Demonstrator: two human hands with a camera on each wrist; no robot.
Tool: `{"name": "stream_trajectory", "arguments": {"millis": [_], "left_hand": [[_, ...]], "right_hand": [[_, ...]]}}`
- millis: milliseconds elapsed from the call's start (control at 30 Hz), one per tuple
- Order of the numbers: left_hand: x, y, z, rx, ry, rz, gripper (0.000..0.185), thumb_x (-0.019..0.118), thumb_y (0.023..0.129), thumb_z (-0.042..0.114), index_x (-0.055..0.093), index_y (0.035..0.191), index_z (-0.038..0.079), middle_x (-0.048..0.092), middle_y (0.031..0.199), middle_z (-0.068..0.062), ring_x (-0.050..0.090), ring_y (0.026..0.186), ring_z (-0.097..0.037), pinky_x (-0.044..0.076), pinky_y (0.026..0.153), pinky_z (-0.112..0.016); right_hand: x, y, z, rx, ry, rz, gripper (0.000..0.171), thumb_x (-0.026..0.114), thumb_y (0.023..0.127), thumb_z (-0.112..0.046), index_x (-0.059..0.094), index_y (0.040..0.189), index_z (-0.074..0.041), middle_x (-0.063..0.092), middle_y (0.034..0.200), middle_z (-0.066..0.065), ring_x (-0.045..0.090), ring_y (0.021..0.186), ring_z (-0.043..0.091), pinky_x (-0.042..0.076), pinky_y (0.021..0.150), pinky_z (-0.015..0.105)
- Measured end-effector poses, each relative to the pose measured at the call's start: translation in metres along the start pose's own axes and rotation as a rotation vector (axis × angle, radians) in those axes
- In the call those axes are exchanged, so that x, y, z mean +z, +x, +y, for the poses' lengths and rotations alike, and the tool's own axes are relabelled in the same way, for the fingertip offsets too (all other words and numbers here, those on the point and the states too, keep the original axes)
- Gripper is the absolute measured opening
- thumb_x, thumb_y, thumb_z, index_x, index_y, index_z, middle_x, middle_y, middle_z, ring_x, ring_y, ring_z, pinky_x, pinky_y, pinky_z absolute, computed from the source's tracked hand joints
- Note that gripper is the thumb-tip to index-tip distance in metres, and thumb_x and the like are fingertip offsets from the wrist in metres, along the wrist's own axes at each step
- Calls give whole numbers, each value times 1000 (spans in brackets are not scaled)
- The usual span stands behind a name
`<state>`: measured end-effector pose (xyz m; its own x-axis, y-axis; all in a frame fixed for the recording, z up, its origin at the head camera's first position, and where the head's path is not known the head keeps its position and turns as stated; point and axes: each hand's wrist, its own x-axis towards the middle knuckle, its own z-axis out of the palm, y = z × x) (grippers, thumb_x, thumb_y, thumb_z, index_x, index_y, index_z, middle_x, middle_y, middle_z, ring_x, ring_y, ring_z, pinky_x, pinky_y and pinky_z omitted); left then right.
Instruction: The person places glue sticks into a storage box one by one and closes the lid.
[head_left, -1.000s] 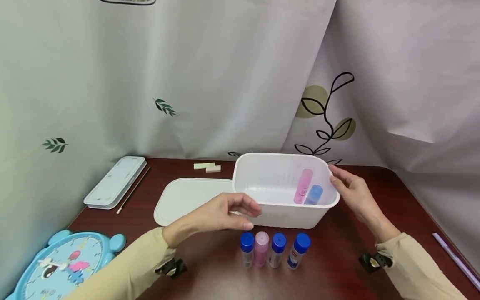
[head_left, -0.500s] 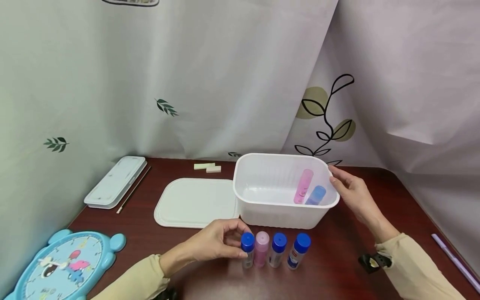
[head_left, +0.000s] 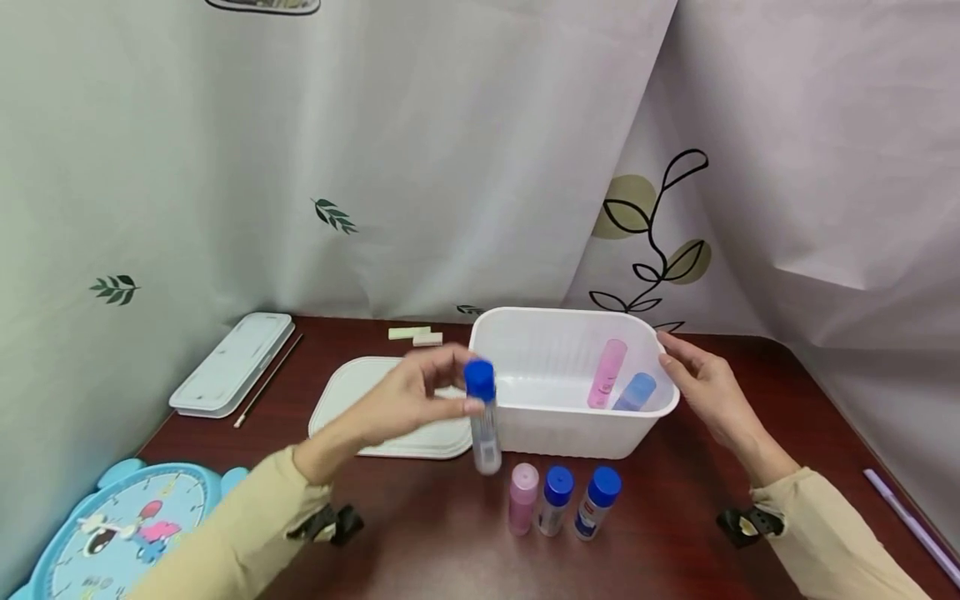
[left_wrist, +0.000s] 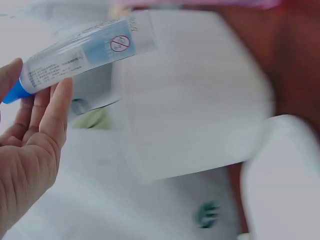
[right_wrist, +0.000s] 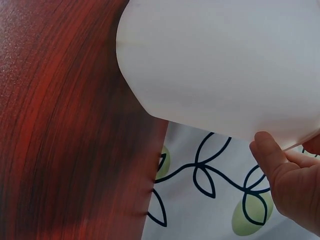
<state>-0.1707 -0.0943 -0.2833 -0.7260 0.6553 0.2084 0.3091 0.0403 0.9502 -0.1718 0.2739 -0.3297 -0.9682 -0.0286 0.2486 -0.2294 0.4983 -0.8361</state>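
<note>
Head view shows us, at centre frame, the left hand (head_left: 408, 396) pinching a blue-capped tube (head_left: 482, 417) by its cap end, fingers curled round it, the tube hanging upright in the air just left of the white tub (head_left: 570, 437) and above the table (head_left: 420, 533). In the left wrist view we see the same tube (left_wrist: 82, 52) at the upper left, lying across the fingertips (left_wrist: 55, 110), its blue cap mostly hidden behind the fingers; the print on its label is too small for us to read, and everything behind it is blurred white. At centre right of the head view the right hand (head_left: 705, 387) grips the tub's right rim, fingers curled over the edge; the right wrist view shows only part of that hand (right_wrist: 287, 185) at the lower right, cut off by the frame, touching the tub's pale wall (right_wrist: 225, 65). Inside the tub we make out a pink tube (head_left: 606, 372) and a blue one (head_left: 635, 392) leaning at the right end, their lower parts hidden by the wall. Below the tub stand three tubes in a row: one pink-capped (head_left: 522, 497) and two blue-capped (head_left: 556, 499) (head_left: 597, 502). The tub's lid (head_left: 375, 400) lies flat to the left, partly covered by the left hand. At the lower left a blue toy clock (head_left: 127, 525) is cut off by the frame edge.
</note>
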Motion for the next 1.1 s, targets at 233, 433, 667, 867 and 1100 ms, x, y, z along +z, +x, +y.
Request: {"name": "stream_trajectory", "arguments": {"millis": [233, 433, 667, 867, 1100], "left_hand": [[-9, 55, 30, -18, -45, 139, 33, 62, 89, 1, 55, 120, -4, 64, 100, -10, 62, 87, -15, 54, 85, -42], [12, 98, 8, -49, -50, 152, 28, 64, 88, 2, 56, 114, -4, 64, 100, -13, 61, 85, -13, 53, 87, -37], [38, 128, -30, -126, 48, 147, 30, 67, 85, 2, 59, 113, -3, 65, 105, -19, 64, 90, -17, 53, 84, -25], [49, 140, -47, -196, 152, 137, 31, 71, 81, 2, 60, 110, -3, 66, 103, -17, 63, 93, -20, 52, 81, -22], [57, 149, -50, -254, 270, 87, 30, 74, 78, 1, 63, 107, -2, 67, 101, -15, 62, 92, -19, 52, 75, -20]], "right_hand": [[1, -1, 4, 1, 0, -4, 49, 46, 100, -19, 36, 139, 9, 44, 134, 34, 49, 93, -18, 45, 76, 4], [3, -1, 5, 7, -4, 0, 49, 46, 100, -19, 36, 139, 9, 44, 135, 33, 49, 92, -18, 45, 76, 4], [3, -2, 4, 15, -10, -4, 50, 46, 100, -21, 36, 140, 7, 45, 135, 32, 51, 93, -15, 45, 76, 5], [2, 0, 3, 10, -14, -2, 49, 46, 100, -21, 37, 139, 7, 46, 134, 32, 50, 92, -16, 45, 76, 4], [-1, 0, 0, 18, -19, 0, 50, 46, 100, -22, 37, 140, 7, 45, 135, 31, 49, 94, -17, 44, 76, 4]]}}
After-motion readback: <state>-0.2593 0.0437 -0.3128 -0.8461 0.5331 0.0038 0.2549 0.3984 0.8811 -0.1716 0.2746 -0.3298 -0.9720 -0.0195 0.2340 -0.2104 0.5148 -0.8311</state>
